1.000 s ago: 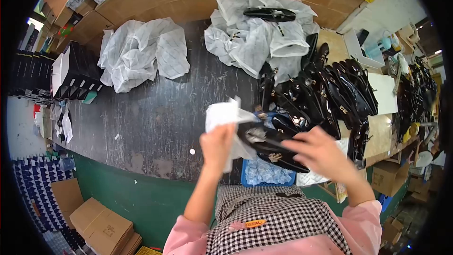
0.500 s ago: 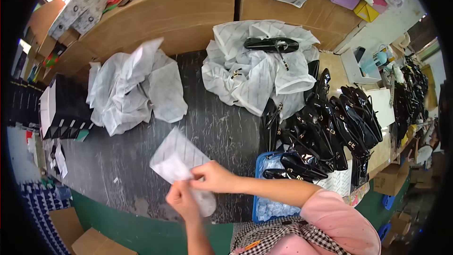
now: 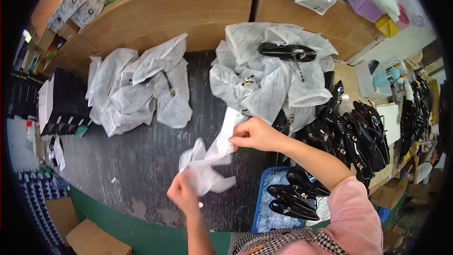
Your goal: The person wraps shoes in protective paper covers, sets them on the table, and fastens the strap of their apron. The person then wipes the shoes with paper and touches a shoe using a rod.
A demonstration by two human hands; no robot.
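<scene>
There, I had the white sheet strung between my clenched left hand and pinching right hand: a spreading step, I judged, next calling for steady tension.

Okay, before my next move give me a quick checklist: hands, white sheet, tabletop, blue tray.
1. Right hand gripping the white sheet: ok, pinched between thumb and fingers.
2. Left hand gripping it: looks ok, closed at the lower end, slightly blurred.
3. White sheet lying smooth: not ok, it is crumpled and folded.
4. White sheet untorn: cannot tell, folds hide much of it.
5. Tabletop free of bits: not ok, a small white scrap lies there.
</scene>
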